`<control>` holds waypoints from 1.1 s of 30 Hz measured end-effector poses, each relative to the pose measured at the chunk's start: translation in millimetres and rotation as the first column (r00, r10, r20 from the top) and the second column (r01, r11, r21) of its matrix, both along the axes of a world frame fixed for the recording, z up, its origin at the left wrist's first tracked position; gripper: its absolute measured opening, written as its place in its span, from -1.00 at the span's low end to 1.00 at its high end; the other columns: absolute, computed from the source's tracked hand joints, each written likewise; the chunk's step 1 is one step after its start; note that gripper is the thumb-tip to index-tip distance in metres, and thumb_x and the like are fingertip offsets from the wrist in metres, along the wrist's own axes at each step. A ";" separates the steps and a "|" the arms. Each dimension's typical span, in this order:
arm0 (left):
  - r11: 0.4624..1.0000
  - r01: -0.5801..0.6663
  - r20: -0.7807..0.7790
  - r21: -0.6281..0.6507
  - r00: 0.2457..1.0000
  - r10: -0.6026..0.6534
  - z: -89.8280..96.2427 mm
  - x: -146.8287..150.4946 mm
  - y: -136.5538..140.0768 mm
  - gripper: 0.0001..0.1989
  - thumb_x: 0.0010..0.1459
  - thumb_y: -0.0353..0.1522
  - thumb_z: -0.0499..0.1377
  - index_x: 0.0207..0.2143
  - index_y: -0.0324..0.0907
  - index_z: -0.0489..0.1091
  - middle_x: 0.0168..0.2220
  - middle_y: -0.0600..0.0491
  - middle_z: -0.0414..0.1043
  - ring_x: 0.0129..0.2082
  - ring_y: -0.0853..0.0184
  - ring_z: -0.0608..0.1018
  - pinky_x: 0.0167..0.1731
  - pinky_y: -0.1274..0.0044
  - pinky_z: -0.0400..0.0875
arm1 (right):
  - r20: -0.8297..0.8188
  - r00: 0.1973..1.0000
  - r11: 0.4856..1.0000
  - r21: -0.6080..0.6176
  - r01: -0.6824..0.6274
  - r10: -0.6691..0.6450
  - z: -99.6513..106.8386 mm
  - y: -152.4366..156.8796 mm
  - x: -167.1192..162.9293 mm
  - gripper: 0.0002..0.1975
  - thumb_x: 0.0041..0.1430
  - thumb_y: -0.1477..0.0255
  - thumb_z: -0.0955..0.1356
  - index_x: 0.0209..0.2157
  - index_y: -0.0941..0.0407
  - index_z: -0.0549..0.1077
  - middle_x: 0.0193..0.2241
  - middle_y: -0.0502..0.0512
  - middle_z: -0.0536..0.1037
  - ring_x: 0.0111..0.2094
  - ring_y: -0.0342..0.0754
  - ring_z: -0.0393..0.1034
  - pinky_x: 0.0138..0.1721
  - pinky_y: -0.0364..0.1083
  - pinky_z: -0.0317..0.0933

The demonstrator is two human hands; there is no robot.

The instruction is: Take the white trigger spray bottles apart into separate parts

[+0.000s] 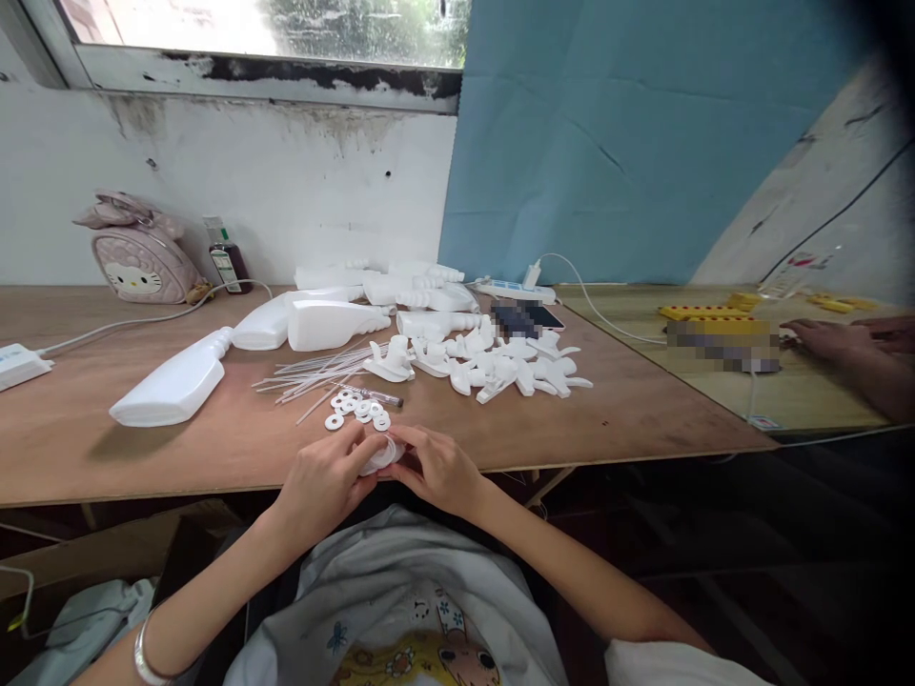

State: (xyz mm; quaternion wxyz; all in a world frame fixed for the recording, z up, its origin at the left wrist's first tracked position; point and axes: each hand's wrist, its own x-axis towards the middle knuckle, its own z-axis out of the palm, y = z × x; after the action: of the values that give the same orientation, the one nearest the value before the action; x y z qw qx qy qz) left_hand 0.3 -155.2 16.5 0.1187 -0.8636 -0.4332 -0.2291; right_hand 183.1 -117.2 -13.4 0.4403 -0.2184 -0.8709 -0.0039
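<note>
At the table's front edge, my left hand and my right hand are closed together around a translucent white rounded piece. Fingers cover much of it, so its exact kind cannot be made out. Just beyond the fingertips lies a small heap of flat white ring washers. A pen-like clear stick rests behind the washers. Thin white dip tubes are spread farther back. To their right is a pile of white trigger spray heads.
White spray bottles lie grouped at the back, with one bottle apart at left. A pink bag, a dark bottle, a phone and a power strip line the rear. Another person's hand is at right.
</note>
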 end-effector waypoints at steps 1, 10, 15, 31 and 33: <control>1.000 -0.005 0.005 -0.013 1.000 0.005 1.0 0.3 0.7 -0.81 0.11 -0.31 0.07 -0.20 -0.16 0.25 -0.34 0.03 0.33 -0.45 0.32 0.45 -0.52 0.56 0.27 | 0.001 1.000 1.000 -0.009 0.002 -0.002 -0.4 0.2 -0.1 -0.66 0.19 0.34 0.24 -0.03 0.16 0.15 -0.24 0.20 0.50 -0.25 -0.02 0.44 -0.27 -0.07 0.36; 0.999 0.039 0.154 0.006 0.987 -0.040 -8.2 -3.0 2.3 -0.78 0.10 -0.33 0.09 -0.19 -0.18 0.20 -0.30 0.01 0.40 -0.39 0.33 0.50 -0.45 0.57 0.33 | 0.031 0.999 0.994 -0.113 -0.006 0.010 3.0 -0.3 0.7 -0.73 0.18 0.37 0.25 -0.09 0.15 0.20 -0.24 0.19 0.49 -0.23 -0.02 0.42 -0.24 -0.06 0.34; 0.989 0.057 0.263 0.136 0.960 -0.091 -18.5 -6.7 5.2 -0.78 0.10 -0.32 0.10 -0.20 -0.18 0.21 -0.39 0.04 0.44 -0.45 0.38 0.50 -0.48 0.62 0.32 | 0.006 1.000 0.985 -0.170 -0.028 0.029 3.9 0.3 1.4 -0.72 0.14 0.36 0.29 -0.12 0.14 0.23 -0.21 0.18 0.48 -0.20 -0.02 0.41 -0.19 -0.06 0.32; 0.992 0.116 0.288 -0.043 0.952 -0.099 -10.4 -4.5 10.2 -0.85 0.11 -0.33 0.09 -0.26 -0.20 0.29 -0.29 -0.01 0.39 -0.38 0.38 0.47 -0.41 0.60 0.35 | 0.000 1.000 0.986 -0.164 -0.006 0.006 5.0 0.0 -0.2 -0.69 0.16 0.34 0.28 -0.08 0.16 0.22 -0.22 0.20 0.48 -0.22 -0.02 0.41 -0.23 -0.06 0.33; 0.985 0.117 0.306 -0.123 0.949 -0.075 -5.1 -6.8 9.5 -0.83 0.09 -0.29 0.11 -0.30 -0.20 0.29 -0.29 0.00 0.38 -0.41 0.39 0.46 -0.43 0.59 0.34 | -0.002 1.000 0.985 -0.170 -0.008 0.008 4.3 0.2 -0.2 -0.69 0.16 0.35 0.28 -0.09 0.16 0.22 -0.22 0.20 0.48 -0.21 -0.02 0.41 -0.23 -0.06 0.33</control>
State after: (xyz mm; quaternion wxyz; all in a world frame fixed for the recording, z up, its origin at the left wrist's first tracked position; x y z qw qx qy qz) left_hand -6.5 -145.7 11.4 -0.0203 -0.8451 -0.4184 -0.3322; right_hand 183.0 -116.9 -9.1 0.4205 -0.2516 -0.8687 0.0723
